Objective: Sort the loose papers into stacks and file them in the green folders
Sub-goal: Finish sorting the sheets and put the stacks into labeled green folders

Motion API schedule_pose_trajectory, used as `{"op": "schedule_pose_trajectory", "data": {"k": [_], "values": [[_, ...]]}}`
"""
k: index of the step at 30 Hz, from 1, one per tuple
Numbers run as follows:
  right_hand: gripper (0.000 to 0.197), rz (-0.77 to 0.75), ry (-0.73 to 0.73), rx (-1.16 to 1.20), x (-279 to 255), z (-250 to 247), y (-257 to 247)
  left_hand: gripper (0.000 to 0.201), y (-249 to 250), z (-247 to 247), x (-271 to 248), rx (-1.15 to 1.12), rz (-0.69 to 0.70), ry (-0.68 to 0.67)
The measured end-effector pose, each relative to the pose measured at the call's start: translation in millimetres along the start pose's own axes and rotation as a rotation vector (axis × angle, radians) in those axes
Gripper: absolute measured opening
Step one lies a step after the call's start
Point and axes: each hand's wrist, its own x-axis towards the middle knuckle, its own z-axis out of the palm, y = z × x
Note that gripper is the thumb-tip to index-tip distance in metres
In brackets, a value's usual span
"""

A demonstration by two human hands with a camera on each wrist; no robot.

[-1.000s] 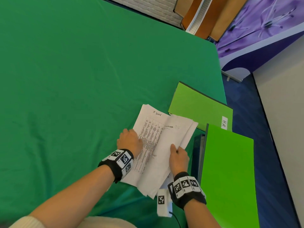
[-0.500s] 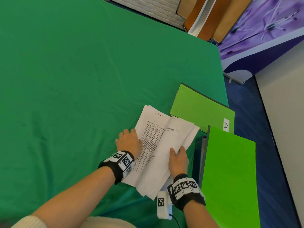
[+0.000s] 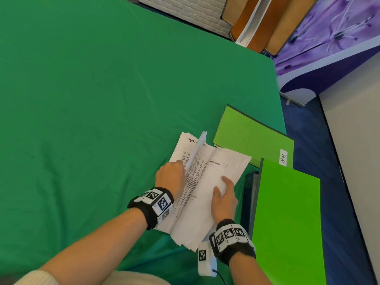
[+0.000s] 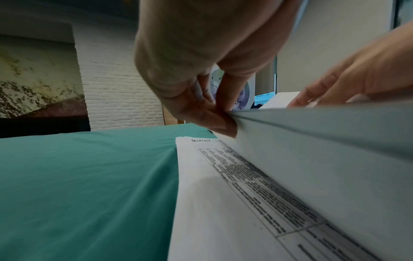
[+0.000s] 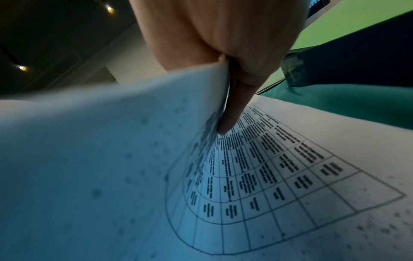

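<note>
White papers (image 3: 197,194) at lower centre of the green table (image 3: 92,120) are pinched at their lifted edge by the left hand (image 3: 171,176) and gripped by the right hand (image 3: 224,197).

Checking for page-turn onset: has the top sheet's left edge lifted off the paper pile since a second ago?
Yes. The top sheet now stands up from the paper pile, pinched by the left hand, its edge swinging right toward the HR-labelled green folder.

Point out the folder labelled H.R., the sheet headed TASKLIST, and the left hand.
H.R. folder (image 3: 246,136), head view, on its bare green cover.
TASKLIST sheet (image 4: 214,203), left wrist view, on its blank left margin.
Left hand (image 3: 170,176), head view, on the back of the hand.
</note>
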Motion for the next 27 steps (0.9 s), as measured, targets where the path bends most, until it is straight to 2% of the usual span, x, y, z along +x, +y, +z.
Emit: {"op": "schedule_pose_trajectory", "data": {"k": [7, 13, 16, 18, 19, 21, 23, 25, 27], "values": [[0.055, 0.061, 0.024, 0.098, 0.4, -0.2, 0.5, 0.025, -3.1, 2.9, -1.2, 0.085, 0.044, -0.006], [0.064, 0.085, 0.029, 0.094, 1.0, -2.4, -0.5, 0.018, -0.8, -8.5, 2.8, 0.458, 0.105, -0.103], [0.068, 0.095, 0.036, 0.104, 1.6, -1.4, -0.4, 0.017, 3.5, -14.4, 4.3, 0.527, 0.125, -0.140], [0.070, 0.102, 0.045, 0.120, 2.8, -0.3, -0.7, 0.015, 8.0, -11.2, 2.2, 0.470, 0.173, -0.132], [0.070, 0.107, 0.046, 0.131, 3.0, 0.1, -1.4, 0.019, 11.0, -6.7, 0.6, 0.373, 0.206, -0.144], [0.066, 0.117, 0.046, 0.168, 3.4, 1.6, -2.8, 0.043, 18.7, 5.3, -4.0, 0.119, 0.257, -0.282], [0.054, 0.127, 0.042, 0.231, 5.6, 3.4, -0.6, 0.060, 25.8, 17.5, -10.7, -0.027, 0.266, -0.420], [0.042, 0.159, 0.005, 0.286, 9.3, 4.1, 3.0, 0.067, 26.4, 28.8, -14.2, -0.019, 0.240, -0.445], [0.033, 0.178, -0.038, 0.307, 11.3, 3.0, 6.4, 0.062, 24.8, 34.0, -15.4, 0.006, 0.219, -0.412]]}}
